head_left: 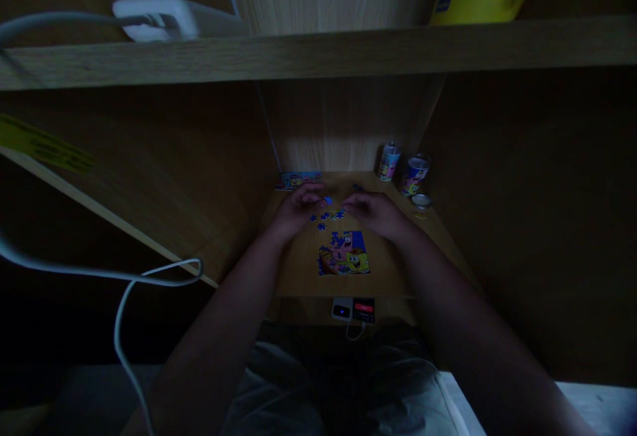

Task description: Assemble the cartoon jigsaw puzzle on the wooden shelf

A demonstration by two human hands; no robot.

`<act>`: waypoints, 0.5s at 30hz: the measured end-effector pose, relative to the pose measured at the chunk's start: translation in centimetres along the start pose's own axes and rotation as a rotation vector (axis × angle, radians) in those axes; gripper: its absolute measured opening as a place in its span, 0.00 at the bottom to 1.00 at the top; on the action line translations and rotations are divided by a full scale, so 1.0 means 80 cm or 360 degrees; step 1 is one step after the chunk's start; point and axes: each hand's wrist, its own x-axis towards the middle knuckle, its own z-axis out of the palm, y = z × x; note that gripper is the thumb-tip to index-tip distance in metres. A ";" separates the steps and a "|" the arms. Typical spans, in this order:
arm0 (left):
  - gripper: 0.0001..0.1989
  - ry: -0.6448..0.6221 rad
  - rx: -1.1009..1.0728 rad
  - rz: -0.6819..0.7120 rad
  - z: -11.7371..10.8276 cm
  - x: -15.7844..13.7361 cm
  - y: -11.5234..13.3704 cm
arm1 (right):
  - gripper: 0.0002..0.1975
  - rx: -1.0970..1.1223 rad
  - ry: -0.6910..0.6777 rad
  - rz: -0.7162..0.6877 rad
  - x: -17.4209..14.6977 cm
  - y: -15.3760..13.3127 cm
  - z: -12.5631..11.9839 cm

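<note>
On the wooden table [298, 273], a partly assembled puzzle [346, 255], its far-left corner unfilled, is laid flat below both hands, with loose pieces [322, 226] scattered just beyond it. A blue puzzle piece [328, 201] is pinched at the fingertips by the grip of the left hand [297, 209], while the right hand [377, 212] is held opposite, fingers curled close to the thumb above the loose pieces; whether anything is clasped there cannot be told. Toward the back, a picture card [297, 180] is placed at left, and two printed cans [415, 176] and a round lid [421, 202] at right.
</note>
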 end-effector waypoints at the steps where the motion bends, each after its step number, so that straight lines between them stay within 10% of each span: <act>1: 0.19 -0.0066 -0.0012 0.0012 0.003 -0.001 0.002 | 0.09 0.0098 -0.0035 -0.0028 0.000 -0.001 0.004; 15: 0.09 -0.0366 -0.0155 0.0030 0.013 -0.004 -0.012 | 0.14 0.0331 -0.0027 0.0017 0.003 0.000 0.012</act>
